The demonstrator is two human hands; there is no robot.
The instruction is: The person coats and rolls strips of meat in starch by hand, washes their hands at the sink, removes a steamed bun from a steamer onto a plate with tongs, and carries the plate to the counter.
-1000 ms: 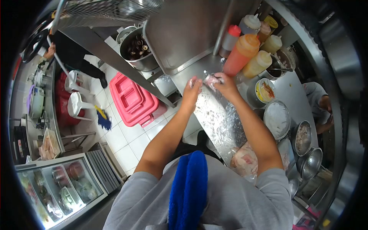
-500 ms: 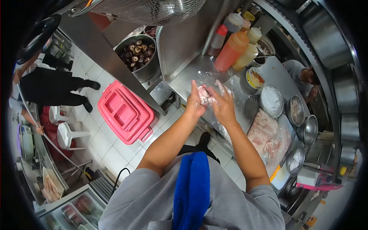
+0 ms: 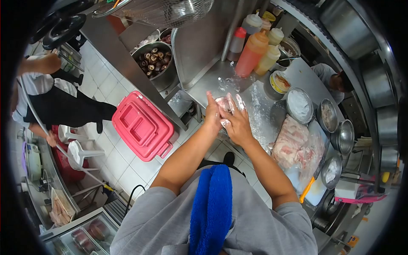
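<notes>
A: Where is the pinkish piece [image 3: 222, 102]?
B: Between the palms. The left hand [image 3: 213, 113] lies alongside, its closure impossible to tell; the right hand [image 3: 237, 126] spreads its fingers across it.
A: Which step is shown?
B: Apparently two-handed pressing; the next move would call for even palm pressure.
A: And beyond?
B: The powder-dusted worktop [image 3: 264, 122], then a bowl of white powder [image 3: 299, 105].
</notes>
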